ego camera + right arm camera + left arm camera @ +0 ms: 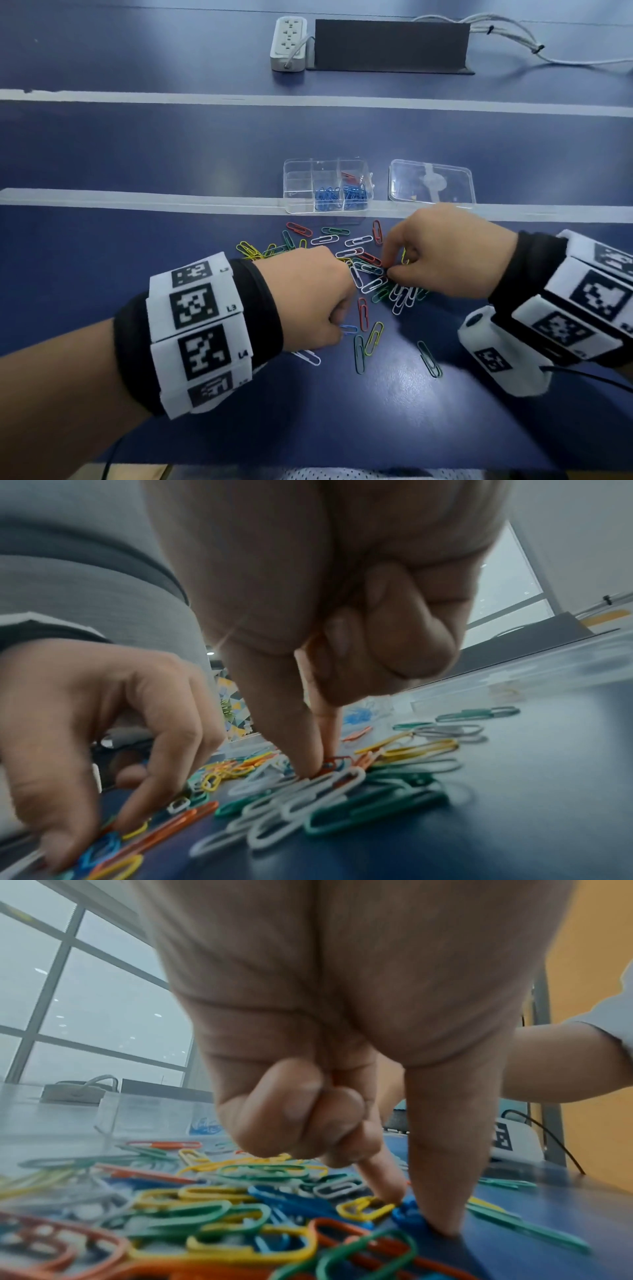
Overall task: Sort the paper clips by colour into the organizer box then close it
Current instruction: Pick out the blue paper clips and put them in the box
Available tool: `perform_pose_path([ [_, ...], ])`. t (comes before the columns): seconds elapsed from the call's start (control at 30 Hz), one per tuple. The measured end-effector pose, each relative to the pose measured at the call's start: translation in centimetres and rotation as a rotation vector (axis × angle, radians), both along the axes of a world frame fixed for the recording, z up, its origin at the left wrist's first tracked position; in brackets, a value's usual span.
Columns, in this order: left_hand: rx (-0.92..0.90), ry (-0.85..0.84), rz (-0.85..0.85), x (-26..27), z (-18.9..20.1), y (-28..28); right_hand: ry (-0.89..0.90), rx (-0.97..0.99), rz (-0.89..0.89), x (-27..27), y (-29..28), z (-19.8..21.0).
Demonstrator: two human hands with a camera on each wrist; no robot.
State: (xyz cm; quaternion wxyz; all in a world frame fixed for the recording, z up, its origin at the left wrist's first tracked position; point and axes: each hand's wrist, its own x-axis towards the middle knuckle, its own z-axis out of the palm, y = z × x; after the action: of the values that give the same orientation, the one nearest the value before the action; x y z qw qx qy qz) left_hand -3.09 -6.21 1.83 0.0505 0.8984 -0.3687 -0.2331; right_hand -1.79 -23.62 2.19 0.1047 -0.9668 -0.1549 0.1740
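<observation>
Blue table [137, 144]. Clear box [327, 185] at twelve o'clock, open, blue clips inside; lid [431, 181] just beside. Clips [359, 274] scattered between. Left hand [308, 301] fingers pinching a blue clip [348, 329]; right hand [445, 250] fingers pinching a clip in the pile.

Dark blue table [144, 150] crossed by pale stripes, with loose clips and a clear box on it.
Paper clips [359, 274] in red, green, yellow, white and blue lie scattered near the front edge. Behind them sits the open organizer box [327, 185], its lid [432, 181] just beside it. Farther back lie a white power strip [289, 44], a dark, possibly folded board [390, 46] and white cables [520, 37].
</observation>
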Motion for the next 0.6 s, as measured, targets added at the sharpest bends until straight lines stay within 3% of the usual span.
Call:
perform_pose_path([
  [0.2,-0.057,-0.006,0.035,-0.1,0.0,0.5,0.127,0.098,-0.039,0.3,-0.2,0.4],
  [0.5,-0.202,0.212,0.224,0.9,1.2,1.1,0.429,0.451,-0.257,1.2,-1.0,0.0],
  [0.6,-0.271,0.249,0.306,2.1,1.3,1.3,0.418,0.575,-0.334,1.8,-0.5,0.3],
])
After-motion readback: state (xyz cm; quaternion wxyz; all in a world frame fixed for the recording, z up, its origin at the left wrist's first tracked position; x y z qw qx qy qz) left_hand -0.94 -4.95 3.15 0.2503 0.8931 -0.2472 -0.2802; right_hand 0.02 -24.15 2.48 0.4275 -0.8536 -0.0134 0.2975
